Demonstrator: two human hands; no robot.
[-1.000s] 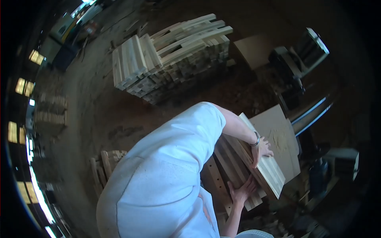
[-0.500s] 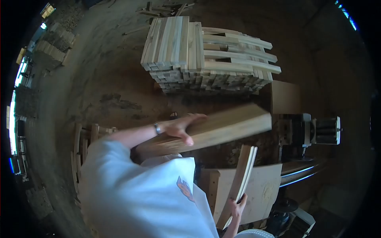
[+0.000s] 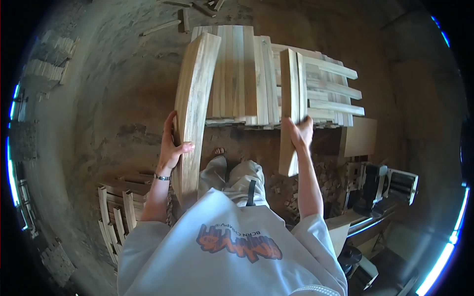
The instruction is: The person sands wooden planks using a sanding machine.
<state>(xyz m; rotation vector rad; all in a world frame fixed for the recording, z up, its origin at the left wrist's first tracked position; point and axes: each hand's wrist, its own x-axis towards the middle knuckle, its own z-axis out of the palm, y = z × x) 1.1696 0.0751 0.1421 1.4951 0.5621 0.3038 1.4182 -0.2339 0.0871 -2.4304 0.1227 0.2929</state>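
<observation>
My left hand (image 3: 174,144), with a metal band at the wrist, is closed round a thick wooden plank (image 3: 195,103). The plank stands lengthwise away from me, its far end overlapping the left edge of the lumber stack (image 3: 231,79). On the other side my right hand (image 3: 300,134) grips a pair of narrower wooden boards (image 3: 291,93), pressed side by side, thumb on the near face. These boards overlap the middle of the stack in this view. The stack has flat planks on the left and spaced crosswise boards (image 3: 335,106) on the right.
A woodworking machine (image 3: 375,187) with a worktable (image 3: 338,234) stands at my right. A rack of upright wooden pieces (image 3: 116,222) is at my lower left. Loose offcuts (image 3: 185,19) lie on the floor beyond the stack, and wood scraps (image 3: 284,192) lie near my feet.
I have turned toward the stack. The left plank has swung from across my body to pointing forward, and my right hand has carried its boards from over the worktable up to the stack.
</observation>
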